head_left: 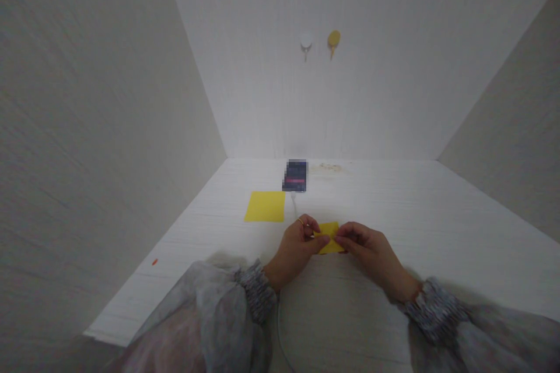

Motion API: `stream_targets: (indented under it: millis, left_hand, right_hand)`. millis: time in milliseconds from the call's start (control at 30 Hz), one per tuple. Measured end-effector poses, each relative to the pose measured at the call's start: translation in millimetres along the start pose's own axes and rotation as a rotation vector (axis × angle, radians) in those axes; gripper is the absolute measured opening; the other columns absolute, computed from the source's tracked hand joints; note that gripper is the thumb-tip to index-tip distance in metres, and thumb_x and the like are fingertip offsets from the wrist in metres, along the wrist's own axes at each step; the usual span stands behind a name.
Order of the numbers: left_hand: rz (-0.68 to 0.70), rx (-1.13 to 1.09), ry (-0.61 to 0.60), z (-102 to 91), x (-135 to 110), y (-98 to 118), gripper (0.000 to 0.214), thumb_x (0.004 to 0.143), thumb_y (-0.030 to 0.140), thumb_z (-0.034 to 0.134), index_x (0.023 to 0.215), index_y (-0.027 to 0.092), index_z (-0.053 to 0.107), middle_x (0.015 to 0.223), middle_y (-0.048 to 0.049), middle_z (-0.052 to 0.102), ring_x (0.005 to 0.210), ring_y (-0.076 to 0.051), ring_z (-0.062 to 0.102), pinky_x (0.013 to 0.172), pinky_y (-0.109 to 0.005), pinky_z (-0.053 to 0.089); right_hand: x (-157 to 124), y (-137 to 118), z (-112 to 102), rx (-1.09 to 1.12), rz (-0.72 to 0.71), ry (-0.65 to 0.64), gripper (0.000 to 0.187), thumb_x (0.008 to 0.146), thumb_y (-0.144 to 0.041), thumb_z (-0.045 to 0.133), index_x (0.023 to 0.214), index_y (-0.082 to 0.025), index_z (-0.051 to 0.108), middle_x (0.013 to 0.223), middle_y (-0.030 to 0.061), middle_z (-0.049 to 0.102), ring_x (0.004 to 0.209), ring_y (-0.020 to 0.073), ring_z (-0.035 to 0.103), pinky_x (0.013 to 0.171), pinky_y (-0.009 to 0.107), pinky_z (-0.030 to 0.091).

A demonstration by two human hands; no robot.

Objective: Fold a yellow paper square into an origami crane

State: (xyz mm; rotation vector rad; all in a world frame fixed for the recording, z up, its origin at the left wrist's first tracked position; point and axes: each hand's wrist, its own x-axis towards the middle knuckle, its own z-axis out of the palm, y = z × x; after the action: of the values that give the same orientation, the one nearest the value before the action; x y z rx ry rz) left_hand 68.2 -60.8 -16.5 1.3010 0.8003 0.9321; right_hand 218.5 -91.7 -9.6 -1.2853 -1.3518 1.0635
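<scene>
Paper (329, 229): small yellow piece at the centre of the work, between the two hands; the directions below are read from it, with 12 o'clock toward the back wall (376, 87).
Left hand (300, 246): at 9 o'clock, fingers curled nearly closed, thumb laid over the paper and pinching its near-left part; a ring (300, 221) is on one finger.
Right hand (368, 246): at 3 o'clock, half curled, thumb and forefinger pinching the paper's right edge.
Sheet (265, 207): yellow, at 10 o'clock, flat on the table (385, 198), touched by neither hand.
Phone (296, 176): at 11 o'clock, close to the wall, with a white cable (294, 204) at its near end.
Hooks: white (306, 42) and yellow (334, 38), both high on the wall toward 12 o'clock.
Progress: the paper looks smaller than the sheet, so I judge some folding is done on it; the sheet shows no crease. How many folds remain cannot be told.
Hidden: thumbs and fingers cover much of the paper, so its creases and layers do not show; several fingertips are tucked beneath it. The left hand and wrist block the cable's middle, which shows again at 7 o'clock.
Cut off: both sleeves, left (214, 315) and right (485, 332), run out of view, as does the cable at the bottom edge.
Unclear: the phone's screen is blurred into blocks; a red speck (154, 261) at 9 o'clock and a brownish mark (331, 168) at 12 o'clock are too small to identify.
</scene>
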Motion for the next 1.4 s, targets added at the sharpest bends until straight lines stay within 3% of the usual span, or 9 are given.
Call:
stream_targets:
  millis: [633, 933, 1200, 1400]
  left_hand:
    - [-0.033, -0.014, -0.037, -1.9, 1, -5, 0.033, 0.056, 0.021, 0.067, 0.074, 0.017, 0.040, 0.058, 0.0034, 0.055, 0.053, -0.010, 0.054, 0.051, -0.020, 0.039]
    - [-0.032, 0.062, -0.021, -2.0, 1, -7, 0.031, 0.056, 0.021, 0.066, 0.074, 0.016, 0.042, 0.060, 0.0024, 0.055, 0.053, -0.009, 0.052, 0.050, -0.020, 0.039]
    - [-0.107, -0.046, -0.076, 0.2, 0, -3, 0.035, 0.053, 0.014, 0.067, 0.076, 0.016, 0.040, 0.069, -0.0007, 0.058, 0.062, -0.012, 0.058, 0.059, -0.025, 0.043]
    - [-0.149, -0.057, -0.083, 0.6, 1, -3, 0.036, 0.051, 0.012, 0.067, 0.076, 0.015, 0.042, 0.068, -0.0009, 0.058, 0.060, -0.011, 0.057, 0.057, -0.024, 0.043]
  right_hand:
    - [1, 6, 2, 0.009, 0.065, 0.034, 0.015, 0.061, -0.030, 0.061, 0.062, -0.017, 0.054, 0.056, -0.0024, 0.056, 0.050, 0.0097, 0.051, 0.049, 0.023, 0.043]
    - [0, 9, 1, -0.007, 0.044, 0.027, 0.016, 0.063, -0.031, 0.059, 0.063, -0.018, 0.051, 0.056, -0.0027, 0.053, 0.050, 0.0096, 0.049, 0.047, 0.023, 0.043]
    - [1, 10, 0, 0.105, 0.065, 0.036, 0.021, 0.061, -0.032, 0.061, 0.060, -0.020, 0.044, 0.053, -0.0047, 0.048, 0.046, 0.0096, 0.047, 0.043, 0.022, 0.039]
    - [0, 14, -1, 0.175, 0.073, 0.026, 0.021, 0.061, -0.029, 0.063, 0.060, -0.019, 0.044, 0.052, -0.0056, 0.047, 0.045, 0.0079, 0.044, 0.042, 0.021, 0.036]
